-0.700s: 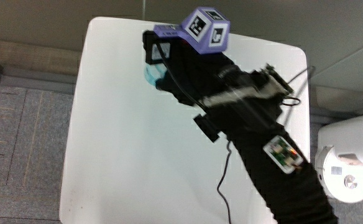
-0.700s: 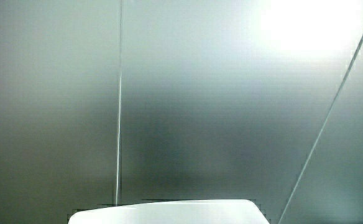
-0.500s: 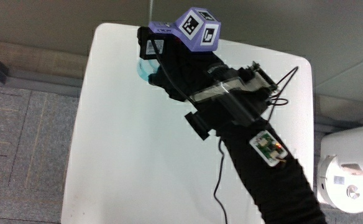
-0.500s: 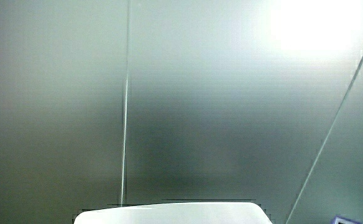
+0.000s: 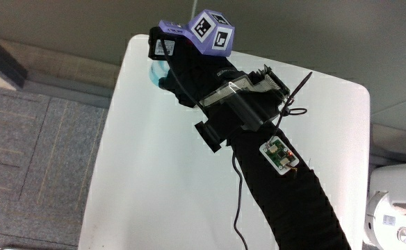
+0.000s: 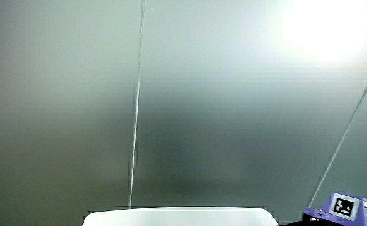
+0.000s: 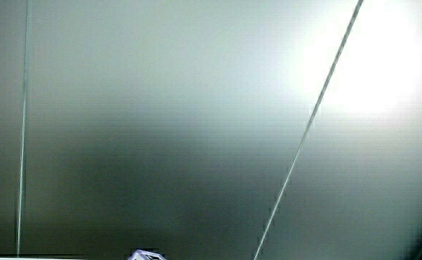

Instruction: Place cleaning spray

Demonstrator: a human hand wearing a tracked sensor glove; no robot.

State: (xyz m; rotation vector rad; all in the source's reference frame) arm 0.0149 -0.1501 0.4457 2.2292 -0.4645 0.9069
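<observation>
In the main view the hand (image 5: pixel 179 78) hovers over the white table (image 5: pixel 154 180), close to the corner farthest from the person. Its fingers curl round a pale blue cleaning spray (image 5: pixel 154 72), which is hidden apart from a small blue part under the fingers. The patterned cube (image 5: pixel 212 31) rides on the back of the hand. Both side views show mostly a pale wall. In a side view the cube (image 6: pixel 344 206) shows beside the table's edge (image 6: pixel 183 218).
A thin black cable (image 5: pixel 238 205) hangs from the forearm over the table. A small circuit board (image 5: pixel 278 154) is strapped on the forearm. A white rounded appliance (image 5: pixel 398 208) stands on the floor beside the table. Grey carpet (image 5: pixel 36 153) lies along the table's other long edge.
The hand has carried the pale blue spray closer to the table's corner and edge, away from the person. The cube has come into a side view.
</observation>
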